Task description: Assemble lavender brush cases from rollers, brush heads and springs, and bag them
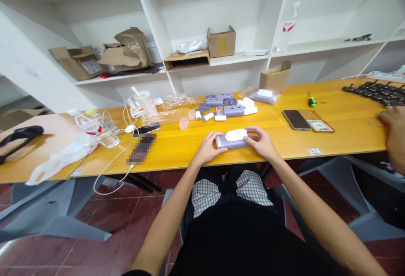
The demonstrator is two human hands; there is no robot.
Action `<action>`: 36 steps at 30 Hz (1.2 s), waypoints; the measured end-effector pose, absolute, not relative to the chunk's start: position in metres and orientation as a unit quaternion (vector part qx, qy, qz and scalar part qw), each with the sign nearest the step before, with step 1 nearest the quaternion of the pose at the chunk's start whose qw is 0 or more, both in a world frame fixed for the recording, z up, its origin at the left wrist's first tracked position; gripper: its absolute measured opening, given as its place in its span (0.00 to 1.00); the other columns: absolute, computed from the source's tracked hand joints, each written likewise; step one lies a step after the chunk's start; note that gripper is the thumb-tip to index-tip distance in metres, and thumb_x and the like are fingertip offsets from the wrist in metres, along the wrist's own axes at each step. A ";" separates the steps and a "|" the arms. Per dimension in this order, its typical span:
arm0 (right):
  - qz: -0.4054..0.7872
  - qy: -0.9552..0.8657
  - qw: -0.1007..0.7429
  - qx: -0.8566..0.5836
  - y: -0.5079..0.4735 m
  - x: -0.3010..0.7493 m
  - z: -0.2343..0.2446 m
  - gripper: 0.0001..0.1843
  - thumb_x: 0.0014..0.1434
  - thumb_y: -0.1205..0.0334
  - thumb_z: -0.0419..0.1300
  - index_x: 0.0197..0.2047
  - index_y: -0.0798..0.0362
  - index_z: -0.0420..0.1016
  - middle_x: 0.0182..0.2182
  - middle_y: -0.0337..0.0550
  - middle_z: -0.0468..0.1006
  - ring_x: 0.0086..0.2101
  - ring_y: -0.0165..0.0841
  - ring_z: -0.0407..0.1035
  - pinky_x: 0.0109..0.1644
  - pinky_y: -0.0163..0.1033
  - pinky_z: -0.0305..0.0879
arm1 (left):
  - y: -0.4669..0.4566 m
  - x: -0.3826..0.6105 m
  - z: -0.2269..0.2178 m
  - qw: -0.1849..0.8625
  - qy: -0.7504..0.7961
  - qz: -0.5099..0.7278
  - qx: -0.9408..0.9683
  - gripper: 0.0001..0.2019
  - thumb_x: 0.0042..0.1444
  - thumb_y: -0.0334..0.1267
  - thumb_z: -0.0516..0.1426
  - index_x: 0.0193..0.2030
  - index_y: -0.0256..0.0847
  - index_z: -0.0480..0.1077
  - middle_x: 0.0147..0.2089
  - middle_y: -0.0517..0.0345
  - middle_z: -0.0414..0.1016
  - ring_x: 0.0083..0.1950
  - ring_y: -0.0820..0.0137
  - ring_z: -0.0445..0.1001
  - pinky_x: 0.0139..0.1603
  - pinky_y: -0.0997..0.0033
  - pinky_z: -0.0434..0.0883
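Note:
A purple-grey plastic case with a white oval piece on top lies near the table's front edge, between my two hands. My left hand is closed around its left end, thumb in front and fingers behind. At the right end, my right hand grips the same case, with thumb and fingers against its side and the white piece. Behind them lie several purple-grey housings, white parts, small white cylinders and pinkish translucent caps.
Right of my hands are a phone, a clear case with a banknote and a green screwdriver. Another person's hand rests at the far right. Leftward are a pixelated phone, a cable and a water bottle.

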State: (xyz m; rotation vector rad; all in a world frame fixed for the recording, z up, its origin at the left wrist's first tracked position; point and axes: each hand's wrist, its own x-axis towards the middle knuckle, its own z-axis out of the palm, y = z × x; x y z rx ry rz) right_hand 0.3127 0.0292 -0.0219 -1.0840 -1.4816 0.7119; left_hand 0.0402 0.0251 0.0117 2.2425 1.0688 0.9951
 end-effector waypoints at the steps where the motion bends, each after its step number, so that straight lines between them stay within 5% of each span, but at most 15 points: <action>1: 0.291 -0.640 0.540 -0.463 0.028 0.312 -0.021 0.23 0.58 0.50 0.71 0.54 0.50 0.78 0.52 0.52 0.82 0.52 0.46 0.77 0.55 0.55 0.78 | 0.025 0.040 0.012 0.230 0.389 0.363 0.815 0.28 0.55 0.42 0.71 0.61 0.46 0.71 0.62 0.51 0.74 0.64 0.56 0.73 0.69 0.51 0.68; 20: 0.296 -0.673 0.513 -0.443 0.030 0.317 -0.025 0.24 0.60 0.50 0.70 0.57 0.47 0.77 0.55 0.51 0.82 0.54 0.47 0.78 0.59 0.58 0.77 | 0.025 0.037 0.014 0.264 0.409 0.367 0.793 0.30 0.49 0.42 0.74 0.59 0.45 0.73 0.60 0.51 0.77 0.61 0.55 0.76 0.65 0.51 0.72; 36: 0.249 -0.688 0.492 -0.472 0.027 0.310 -0.019 0.22 0.63 0.51 0.66 0.58 0.47 0.77 0.54 0.51 0.82 0.51 0.48 0.78 0.58 0.59 0.76 | 0.024 0.041 0.013 0.230 0.399 0.349 0.816 0.28 0.55 0.42 0.70 0.62 0.47 0.70 0.64 0.52 0.75 0.66 0.54 0.73 0.71 0.49 0.67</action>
